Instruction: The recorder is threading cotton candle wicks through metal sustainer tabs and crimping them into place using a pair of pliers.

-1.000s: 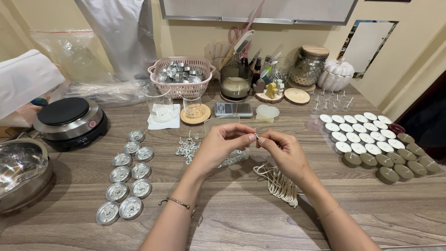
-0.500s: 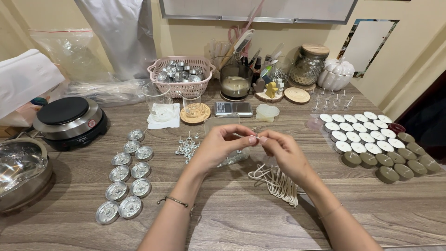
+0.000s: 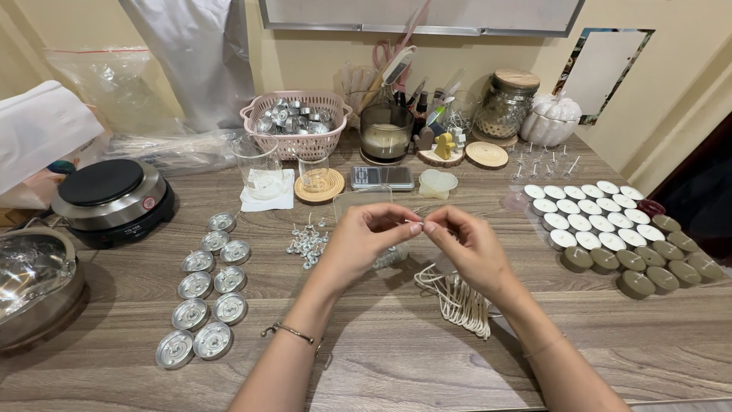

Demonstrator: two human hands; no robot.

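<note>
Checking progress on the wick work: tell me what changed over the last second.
Little changed. Both hands, left hand and right hand, keep pinching the small metal wick piece between fingertips. The wick bundle shifted slightly under the right hand. The empty metal cups stayed put.

Left hand (image 3: 364, 238) and right hand (image 3: 467, 246) meet fingertip to fingertip, pinching a tiny silver metal wick tab (image 3: 415, 224) above the bundle of cream cotton wicks (image 3: 457, 296) on the grey wood-grain table (image 3: 396, 351).

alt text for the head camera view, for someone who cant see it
Two bare hands, left hand and right hand, pinch a small metal wick tab between fingertips above a wooden table. A bundle of white wicks lies below; empty metal tealight cups sit left, filled tealights right.
</note>
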